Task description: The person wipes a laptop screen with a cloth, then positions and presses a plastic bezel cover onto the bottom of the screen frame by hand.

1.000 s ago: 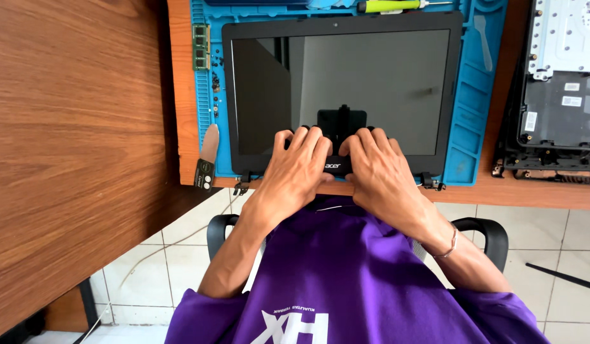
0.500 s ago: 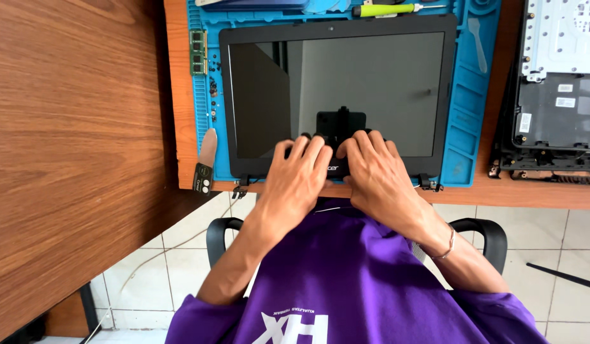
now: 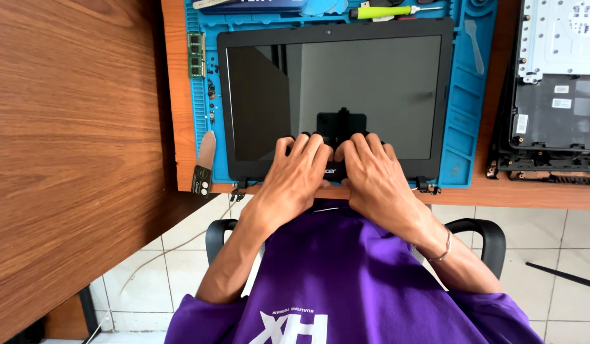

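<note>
Both hands have slid a bit up onto the black laptop screen panel (image 3: 336,95) lying flat on the blue silicone repair mat (image 3: 470,114) at the desk's near edge; left hand (image 3: 295,175) and right hand (image 3: 374,175) are spread flat, fingers pressing the bottom bezel, gripping nothing, so it looks like the bezel's being worked along that edge.

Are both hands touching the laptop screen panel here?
Touching. The head view shows the left hand and right hand lying flat, fingers spread, on the lower bezel of the black laptop screen panel, with no gap visible.
</note>
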